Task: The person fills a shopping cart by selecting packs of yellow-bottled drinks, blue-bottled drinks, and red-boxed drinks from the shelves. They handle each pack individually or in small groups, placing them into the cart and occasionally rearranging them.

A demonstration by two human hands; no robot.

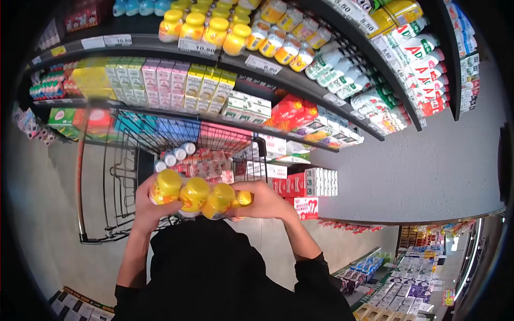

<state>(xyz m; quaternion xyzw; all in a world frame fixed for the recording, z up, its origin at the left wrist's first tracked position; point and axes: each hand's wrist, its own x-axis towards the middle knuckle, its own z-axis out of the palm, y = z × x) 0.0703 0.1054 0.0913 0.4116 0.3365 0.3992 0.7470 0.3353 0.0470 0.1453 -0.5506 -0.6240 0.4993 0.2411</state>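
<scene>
Both hands hold a shrink-wrapped pack of yellow-capped bottles (194, 195) in front of my chest, level across the view. My left hand (145, 202) grips the left end, its thumb along the near side. At the other end, my right hand (265, 200) wraps round the last bottle and partly hides it. Just beyond the pack stands a black wire shopping cart (120, 179). Inside it are several white-topped containers (178, 155) and red-and-pink wrapped packs (206, 165), partly covered by the bottles I hold.
Shelves of drinks run along the far side, with similar yellow bottles (218, 32) on an upper tier and drink cartons (160, 80) below. Red and white boxes (305, 184) are stacked right of the cart. A grey panel (407, 166) fills the right. More shelving (396, 283) stands lower right.
</scene>
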